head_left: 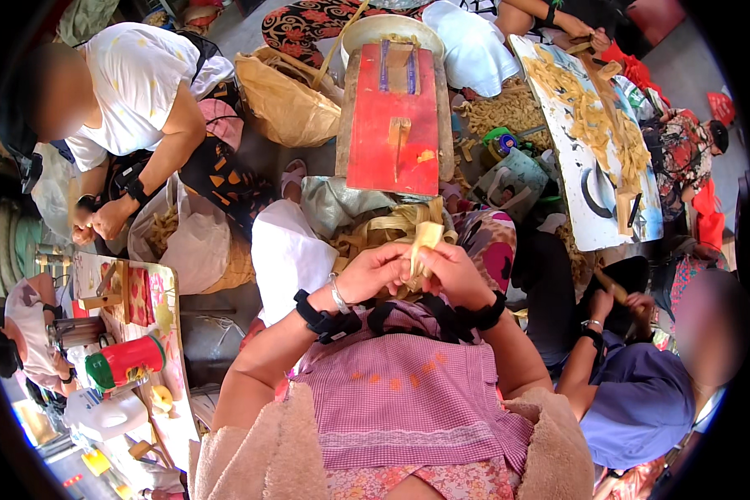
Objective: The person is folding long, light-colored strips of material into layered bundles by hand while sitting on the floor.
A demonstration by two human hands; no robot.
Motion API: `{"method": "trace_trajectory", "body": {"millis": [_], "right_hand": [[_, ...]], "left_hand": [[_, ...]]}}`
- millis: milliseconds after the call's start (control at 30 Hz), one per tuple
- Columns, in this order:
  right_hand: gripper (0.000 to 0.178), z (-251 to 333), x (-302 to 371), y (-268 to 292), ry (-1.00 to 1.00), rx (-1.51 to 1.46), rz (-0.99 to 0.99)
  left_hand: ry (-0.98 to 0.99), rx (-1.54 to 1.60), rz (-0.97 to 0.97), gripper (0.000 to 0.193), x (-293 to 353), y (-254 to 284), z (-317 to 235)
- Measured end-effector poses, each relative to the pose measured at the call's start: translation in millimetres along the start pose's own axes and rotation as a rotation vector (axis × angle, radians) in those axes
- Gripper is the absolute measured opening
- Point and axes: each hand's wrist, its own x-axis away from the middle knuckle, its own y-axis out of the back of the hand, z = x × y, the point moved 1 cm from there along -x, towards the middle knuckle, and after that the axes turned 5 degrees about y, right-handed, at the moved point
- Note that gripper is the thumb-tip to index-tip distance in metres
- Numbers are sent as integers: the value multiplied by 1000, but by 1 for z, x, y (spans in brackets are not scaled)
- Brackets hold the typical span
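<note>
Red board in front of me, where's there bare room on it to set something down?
The widest bare patch on the red board runs along its left side, between that edge and the wooden peg. Another lies right of the peg, beyond the yellow scrap. It's crowded at the far end, around the purple straps and wooden block.

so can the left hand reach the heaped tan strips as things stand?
Probably yes: the left hand is just on the near side of the heaped tan strips, with nothing visible between, though it seems occupied with the folded strip.
</note>
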Motion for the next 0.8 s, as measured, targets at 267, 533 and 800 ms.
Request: {"method": "trace_trajectory", "body": {"millis": [267, 533, 800], "right_hand": [[27, -30, -6, 12, -132, -614, 92], [49, -27, -11, 6, 47, 256, -117], [35, -26, -3, 9, 27, -360, -136]], "left_hand": [[-725, -1036, -292, 20, 11, -25, -34], [-244, -898, -437, 14, -1, -18, -13], [60, -143, -340, 12, 2, -16, 7]]}}
